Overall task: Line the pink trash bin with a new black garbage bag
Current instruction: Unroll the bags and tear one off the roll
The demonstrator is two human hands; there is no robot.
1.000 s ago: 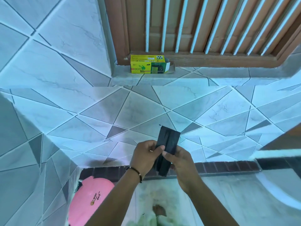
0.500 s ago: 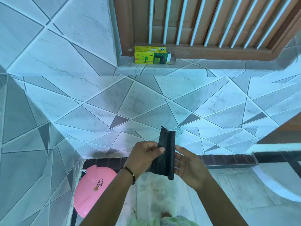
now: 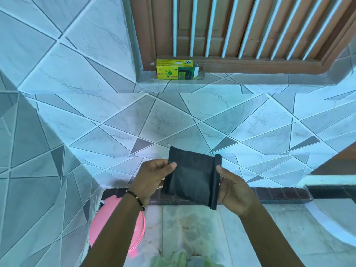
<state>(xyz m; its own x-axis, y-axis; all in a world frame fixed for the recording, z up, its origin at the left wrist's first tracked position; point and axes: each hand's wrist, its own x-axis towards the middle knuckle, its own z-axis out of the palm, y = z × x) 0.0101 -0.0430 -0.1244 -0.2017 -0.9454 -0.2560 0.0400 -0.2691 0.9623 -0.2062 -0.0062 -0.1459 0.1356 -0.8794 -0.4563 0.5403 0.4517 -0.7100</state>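
Black bag (image 3: 192, 180): partly unrolled, one edge rolled up, held in front of the tiled wall, well above the bin
Left hand (image 3: 152, 178): thumb pinching the loose edge
Right hand (image 3: 234, 191): holding the rolled side, fingers hidden behind it
Pink bin (image 3: 107, 224): on the floor lower left, not lined yet
Progress: early imo, the bag needs opening and fitting
Yellow box (image 3: 177, 69): up on the ledge
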